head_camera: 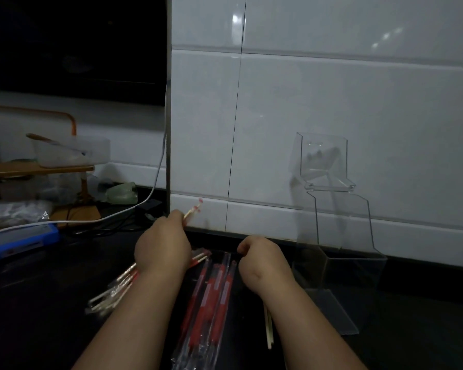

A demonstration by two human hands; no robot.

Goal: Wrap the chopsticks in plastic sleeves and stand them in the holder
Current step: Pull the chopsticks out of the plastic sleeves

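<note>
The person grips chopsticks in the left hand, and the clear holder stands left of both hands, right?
Not quite. In the head view the left hand grips the chopsticks, but the clear holder stands right of both hands, against the tiled wall.

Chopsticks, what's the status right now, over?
Left hand grips chopsticks, tips raised. Right hand curled above the plastic sleeves, grasp unclear. Clear holder at right, none standing in it, nothing blocking.
</note>
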